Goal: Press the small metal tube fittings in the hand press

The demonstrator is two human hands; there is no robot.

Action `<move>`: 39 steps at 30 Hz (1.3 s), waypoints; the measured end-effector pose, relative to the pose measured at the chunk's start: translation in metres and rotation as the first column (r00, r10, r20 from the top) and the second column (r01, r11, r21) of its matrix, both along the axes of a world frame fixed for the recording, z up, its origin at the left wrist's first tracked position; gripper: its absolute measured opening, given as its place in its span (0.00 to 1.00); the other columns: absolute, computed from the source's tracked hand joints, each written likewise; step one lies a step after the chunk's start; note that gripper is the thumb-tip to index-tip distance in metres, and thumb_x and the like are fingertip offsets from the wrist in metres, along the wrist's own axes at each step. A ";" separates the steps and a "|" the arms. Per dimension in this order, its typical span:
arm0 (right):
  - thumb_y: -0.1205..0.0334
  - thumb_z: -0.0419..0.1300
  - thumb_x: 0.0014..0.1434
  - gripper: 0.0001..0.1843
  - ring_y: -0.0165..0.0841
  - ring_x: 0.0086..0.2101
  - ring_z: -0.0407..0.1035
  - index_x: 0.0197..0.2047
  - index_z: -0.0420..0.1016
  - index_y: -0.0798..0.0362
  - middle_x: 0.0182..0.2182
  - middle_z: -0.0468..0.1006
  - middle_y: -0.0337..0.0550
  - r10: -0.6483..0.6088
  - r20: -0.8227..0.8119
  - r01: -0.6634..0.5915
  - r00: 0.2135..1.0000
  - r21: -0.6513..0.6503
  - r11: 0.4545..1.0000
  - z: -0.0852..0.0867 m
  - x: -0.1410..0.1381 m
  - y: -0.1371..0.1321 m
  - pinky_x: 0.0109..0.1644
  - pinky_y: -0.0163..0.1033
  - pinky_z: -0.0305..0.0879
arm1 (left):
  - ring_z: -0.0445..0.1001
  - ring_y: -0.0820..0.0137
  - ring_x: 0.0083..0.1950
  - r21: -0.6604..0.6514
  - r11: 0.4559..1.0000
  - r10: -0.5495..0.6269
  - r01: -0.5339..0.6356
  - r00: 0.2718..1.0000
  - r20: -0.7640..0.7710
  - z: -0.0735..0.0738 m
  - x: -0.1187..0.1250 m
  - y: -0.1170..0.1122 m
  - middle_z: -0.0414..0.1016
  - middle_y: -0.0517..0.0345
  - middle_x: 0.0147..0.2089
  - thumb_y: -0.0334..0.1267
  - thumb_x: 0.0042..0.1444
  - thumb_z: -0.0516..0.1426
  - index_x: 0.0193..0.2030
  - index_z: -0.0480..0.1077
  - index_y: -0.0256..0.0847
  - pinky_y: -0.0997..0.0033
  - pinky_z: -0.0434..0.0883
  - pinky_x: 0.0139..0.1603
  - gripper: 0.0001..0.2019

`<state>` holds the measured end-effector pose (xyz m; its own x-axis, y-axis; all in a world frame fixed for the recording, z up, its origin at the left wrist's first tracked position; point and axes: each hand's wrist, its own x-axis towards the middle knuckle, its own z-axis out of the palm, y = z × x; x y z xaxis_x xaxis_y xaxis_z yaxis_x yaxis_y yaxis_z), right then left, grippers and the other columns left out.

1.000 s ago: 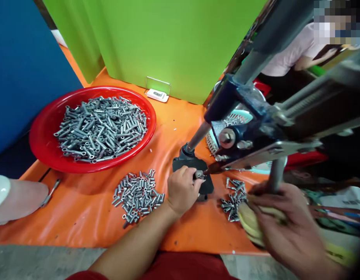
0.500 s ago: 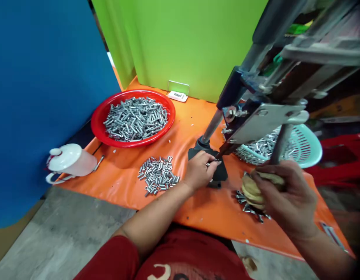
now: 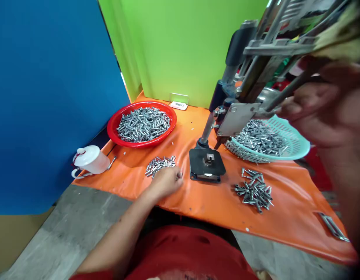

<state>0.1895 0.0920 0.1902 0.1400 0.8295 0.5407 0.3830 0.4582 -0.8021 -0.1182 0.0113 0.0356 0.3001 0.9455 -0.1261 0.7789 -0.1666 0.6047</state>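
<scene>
The left hand (image 3: 165,181) lay knuckles-up on the orange sheet (image 3: 203,206), forearm stretched forward from the body, fingers curled down onto the near edge of a small pile of metal sleeves (image 3: 159,165); whether it pinched one could not be told. The right hand (image 3: 320,105) was raised high and close to the camera, blurred, wrapped around the press lever (image 3: 287,91). The black press base (image 3: 207,165) sat just right of the left hand.

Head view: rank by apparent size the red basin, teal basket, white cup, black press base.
1. teal basket and red basin: look about alike; the basket is partly hidden by the press, so no ranking between them.
2. black press base
3. white cup
</scene>
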 end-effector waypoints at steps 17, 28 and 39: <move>0.50 0.62 0.53 0.16 0.27 0.28 0.70 0.39 0.74 0.54 0.29 0.76 0.41 0.175 -0.246 -0.277 0.953 -0.479 0.833 -0.149 -0.086 -0.112 0.34 0.34 0.71 | 0.58 0.82 0.21 -0.520 0.789 0.449 0.326 0.271 0.851 0.004 0.046 -0.008 0.69 0.61 0.27 0.40 0.48 0.61 0.36 0.65 0.37 0.79 0.52 0.23 0.12; 0.57 0.55 0.61 0.11 0.31 0.36 0.70 0.40 0.74 0.52 0.34 0.76 0.42 0.103 0.389 -0.012 0.915 -0.229 0.973 -0.169 -0.057 -0.077 0.41 0.36 0.66 | 0.65 0.76 0.28 -0.285 0.955 0.278 -0.082 0.581 0.765 -0.018 0.087 0.012 0.70 0.60 0.29 0.38 0.53 0.56 0.41 0.67 0.38 0.75 0.62 0.30 0.10; 0.58 0.49 0.64 0.15 0.35 0.39 0.69 0.45 0.75 0.52 0.39 0.75 0.47 -0.030 0.819 0.081 0.573 -0.021 0.996 -0.172 -0.063 -0.046 0.45 0.40 0.62 | 0.73 0.64 0.47 0.273 0.961 -0.010 -0.043 0.982 0.190 -0.030 0.091 0.050 0.75 0.52 0.45 0.35 0.57 0.54 0.49 0.67 0.41 0.65 0.68 0.47 0.13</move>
